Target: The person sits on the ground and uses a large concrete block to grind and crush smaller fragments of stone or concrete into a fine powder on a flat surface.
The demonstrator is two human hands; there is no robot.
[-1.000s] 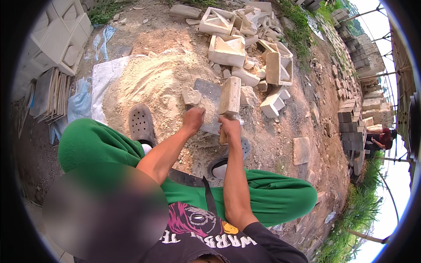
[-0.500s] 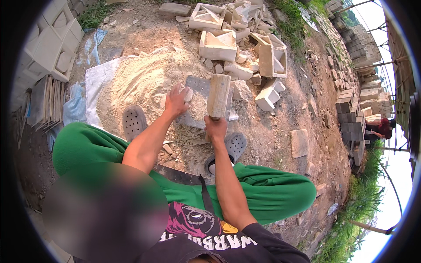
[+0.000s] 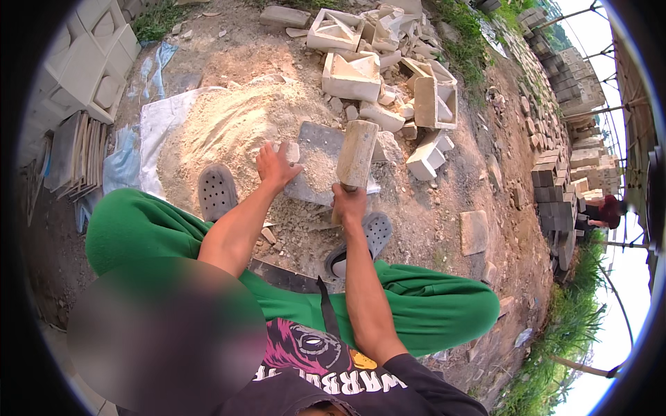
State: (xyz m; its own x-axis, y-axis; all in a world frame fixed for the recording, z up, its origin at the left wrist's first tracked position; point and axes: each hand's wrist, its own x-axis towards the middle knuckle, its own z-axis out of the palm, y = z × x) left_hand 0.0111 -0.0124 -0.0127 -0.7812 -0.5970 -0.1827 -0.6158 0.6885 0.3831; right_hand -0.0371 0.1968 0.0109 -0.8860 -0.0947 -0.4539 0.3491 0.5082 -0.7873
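Note:
My right hand (image 3: 349,202) is wrapped around the handle of a mallet. Its thick, pale block-shaped head (image 3: 358,154) is held over the right side of a flat grey slab (image 3: 321,136). Crumbs and pale powder lie on the slab. At the slab's left edge, my left hand (image 3: 275,170) has its thumb and fingers around a small pale stone chunk (image 3: 292,152); part of the chunk is hidden by the fingers. A heap of pale crushed powder (image 3: 229,132) spreads beside this hand, over a white sheet (image 3: 157,132).
Broken pale hollow blocks (image 3: 351,75) lie in a pile beyond the slab. Thin boards (image 3: 87,156) lean below stacked pale blocks (image 3: 104,69) at left. A flat tile (image 3: 474,232) lies at right. Another person (image 3: 608,211) is near stacked grey bricks (image 3: 548,177).
My left hand has shifted slightly nearer and left with the chunk, its fingers spread wider. The mallet stays over the slab, tilted a little more to the right. The view has shifted slightly.

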